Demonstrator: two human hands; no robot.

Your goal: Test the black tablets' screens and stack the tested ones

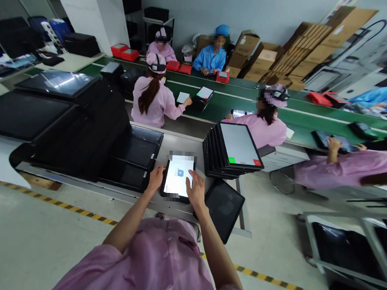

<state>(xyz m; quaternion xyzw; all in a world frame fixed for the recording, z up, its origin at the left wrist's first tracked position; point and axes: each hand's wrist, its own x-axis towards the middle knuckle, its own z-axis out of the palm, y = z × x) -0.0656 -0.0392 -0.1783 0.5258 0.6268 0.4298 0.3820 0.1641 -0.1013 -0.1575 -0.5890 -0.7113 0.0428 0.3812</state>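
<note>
Tablet [174, 181], flat, smooth-screened, dark-rimmed rectangle

Factory workshop with green conveyor [222, 106]

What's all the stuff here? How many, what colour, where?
lit tablet: one, black/white, front middle
tablet stack: one, black, right of lit tablet
loose tablet: one, black, beside tablet stack
dark tablets: several, black, left of lit tablet
big panels: several, black, far left
table: one, grey, under lit tablet
bench: one, green, across middle
other people: at least six, pink or blue clothes, around bench
red cases: several, red, along bench
cardboard boxes: many, brown, back
cart: at least one, grey, lower right
floor tape: one, yellow-black, near side
left hand: one, bare, lit tablet's left edge
right hand: one, bare, over lit tablet
</note>
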